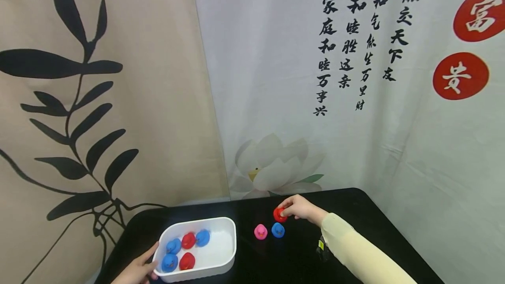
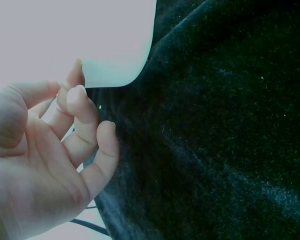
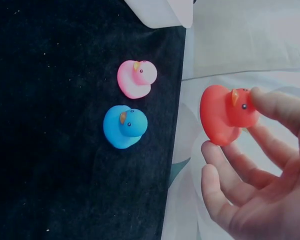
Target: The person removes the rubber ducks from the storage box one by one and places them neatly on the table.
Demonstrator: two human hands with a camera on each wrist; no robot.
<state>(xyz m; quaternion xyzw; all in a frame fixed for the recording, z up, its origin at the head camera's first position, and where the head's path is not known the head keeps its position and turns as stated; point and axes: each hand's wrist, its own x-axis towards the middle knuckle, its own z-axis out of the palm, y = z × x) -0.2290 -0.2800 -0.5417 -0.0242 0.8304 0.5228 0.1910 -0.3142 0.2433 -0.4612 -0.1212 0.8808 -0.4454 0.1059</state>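
A red rubber duck (image 3: 220,115) is pinched between the thumb and fingers of my right hand (image 1: 301,209), raised off the table in the right wrist view. Just in front of it sit a blue rubber duck (image 1: 278,230) and, to its left, a pink rubber duck (image 1: 261,232). My left hand (image 1: 138,270) grips the left edge of a white plastic box (image 1: 221,249), thumb near the rim. Inside the box, towards its left, lie several ducks, among them a red duck (image 1: 187,261) and a blue duck (image 1: 169,263). The left wrist view shows the curled left fingers (image 2: 107,142) at the box's corner.
A black cloth (image 1: 252,266) covers the table. Beside the right sleeve lies a small dark object (image 1: 321,249) with a yellow-green patch, its kind unclear. Behind the table hangs a printed curtain (image 1: 256,78) with plant drawings and writing.
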